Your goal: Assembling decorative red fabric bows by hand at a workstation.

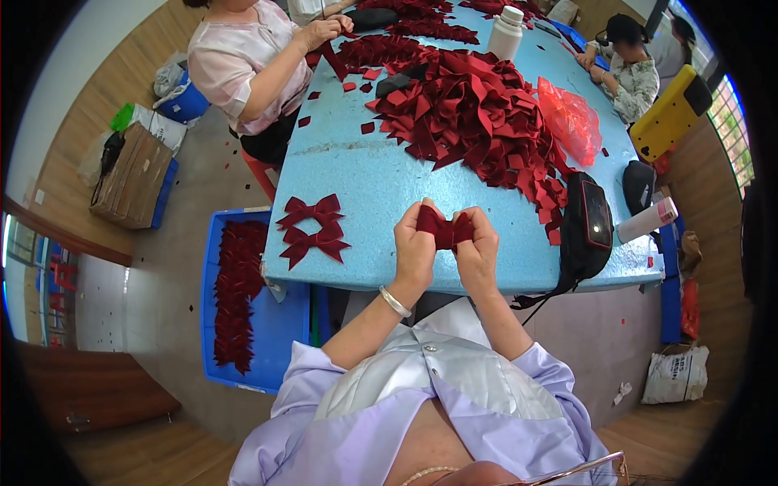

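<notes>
Between my two hands, just above the near edge of the table, is a dark red velvet bow (442,230). My left hand (415,243) pinches its left side with thumb and fingers, while my right hand (476,245) grips the right side. To the left on the blue table (365,202) lie two finished-looking bows (313,231), one in front of the other. Beyond my hands rises a large heap of red ribbon pieces (478,113).
At my left, a blue bin (212,324) holds rows of red bows (234,300). A black pouch (587,223) and white bottle (646,220) sit right; another white bottle (506,34) stands farther back. Red plastic bag (571,121) touches the heap. Co-workers (243,69) sit around the table.
</notes>
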Motion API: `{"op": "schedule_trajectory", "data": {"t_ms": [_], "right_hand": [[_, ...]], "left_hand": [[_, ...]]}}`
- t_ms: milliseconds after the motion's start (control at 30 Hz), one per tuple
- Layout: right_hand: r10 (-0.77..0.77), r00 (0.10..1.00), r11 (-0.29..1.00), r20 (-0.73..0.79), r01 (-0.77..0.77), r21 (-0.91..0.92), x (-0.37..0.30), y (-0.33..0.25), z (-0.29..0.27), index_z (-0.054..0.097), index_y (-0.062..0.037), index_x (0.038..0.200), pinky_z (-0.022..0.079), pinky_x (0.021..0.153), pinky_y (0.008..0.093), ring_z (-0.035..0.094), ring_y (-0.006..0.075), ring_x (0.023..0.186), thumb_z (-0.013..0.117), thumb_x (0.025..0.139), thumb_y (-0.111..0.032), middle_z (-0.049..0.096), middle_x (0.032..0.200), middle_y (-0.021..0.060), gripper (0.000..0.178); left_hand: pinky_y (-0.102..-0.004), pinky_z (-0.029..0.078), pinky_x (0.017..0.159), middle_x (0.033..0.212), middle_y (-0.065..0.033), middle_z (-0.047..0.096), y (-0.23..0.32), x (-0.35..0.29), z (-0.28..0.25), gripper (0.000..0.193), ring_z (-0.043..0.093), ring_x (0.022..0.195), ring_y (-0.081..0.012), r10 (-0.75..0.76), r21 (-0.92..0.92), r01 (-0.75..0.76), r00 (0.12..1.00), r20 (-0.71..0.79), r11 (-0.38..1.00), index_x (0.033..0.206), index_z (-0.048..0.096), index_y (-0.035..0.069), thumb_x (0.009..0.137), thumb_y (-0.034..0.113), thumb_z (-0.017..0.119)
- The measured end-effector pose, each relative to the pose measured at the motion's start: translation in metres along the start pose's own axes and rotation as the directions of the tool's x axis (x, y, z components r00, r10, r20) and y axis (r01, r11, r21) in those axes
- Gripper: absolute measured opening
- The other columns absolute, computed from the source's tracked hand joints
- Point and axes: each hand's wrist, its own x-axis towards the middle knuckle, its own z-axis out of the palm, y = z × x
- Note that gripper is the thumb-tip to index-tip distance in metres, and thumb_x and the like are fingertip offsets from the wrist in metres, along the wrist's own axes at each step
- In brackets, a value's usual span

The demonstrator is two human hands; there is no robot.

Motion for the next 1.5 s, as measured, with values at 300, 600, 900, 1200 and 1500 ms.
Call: {"op": "schedule_trajectory", "data": {"t_ms": [300,600,900,1200,1500], "right_hand": [[0.017,0.998,0.998,-0.058,-0.014,0.056,0.000,0.019,-0.001,0.050,-0.0043,0.076,0.033,0.048,0.0188,0.040,0.0012,0.060,0.048,0.094,-0.008,0.047,0.068,-0.0051,0.018],[0.010,0.999,0.996,-0.047,-0.006,0.087,-0.001,0.022,0.001,0.050,-0.0043,0.074,0.033,0.047,0.0188,0.040,0.0012,0.060,0.048,0.094,-0.008,0.047,0.067,-0.0052,0.020],[-0.028,0.997,0.994,-0.075,0.036,0.104,-0.004,0.012,0.003,0.049,-0.0051,0.073,0.031,0.046,0.0197,0.039,0.0019,0.056,0.048,0.096,-0.011,0.046,0.065,-0.0051,0.024],[-0.065,0.998,0.998,-0.023,0.065,-0.019,0.003,0.019,-0.005,0.052,-0.0003,0.078,0.036,0.051,0.0242,0.040,0.0050,0.059,0.052,0.092,-0.008,0.048,0.063,-0.0006,0.016],[-0.254,0.967,0.935,-0.007,0.244,-0.259,0.003,0.007,-0.006,0.052,0.0007,0.080,0.039,0.053,0.0258,0.045,0.0085,0.059,0.050,0.090,-0.003,0.050,0.063,0.0043,0.011]], "left_hand": [[-0.0180,0.030,0.041,0.072,0.0038,0.053,0.004,-0.003,0.008,0.026,0.041,0.053,-0.0026,-0.260,-0.208,0.244,0.964,-0.055,0.947,0.079,0.055,0.012,0.099,0.027,0.049],[-0.0205,0.031,0.041,0.077,0.0015,0.053,-0.012,0.005,0.001,0.034,0.043,0.054,-0.0049,0.045,-0.165,-0.034,0.997,0.063,0.986,0.077,0.051,0.010,0.101,0.033,0.044],[-0.0218,0.032,0.045,0.075,-0.0002,0.052,0.002,-0.001,0.008,0.042,0.041,0.058,-0.0069,-0.226,-0.254,0.219,0.974,0.002,0.942,0.073,0.048,0.011,0.101,0.041,0.040],[-0.0281,0.045,0.063,0.077,-0.0022,0.057,-0.012,0.009,-0.014,0.010,0.054,0.070,-0.0127,0.212,0.225,-0.238,0.968,0.133,0.945,0.082,0.055,0.004,0.091,0.003,0.050],[-0.0289,0.046,0.065,0.076,-0.0040,0.058,0.017,-0.003,-0.003,0.005,0.054,0.072,-0.0106,0.401,0.509,-0.484,0.875,0.270,0.712,0.083,0.054,0.001,0.085,-0.002,0.051]]}}
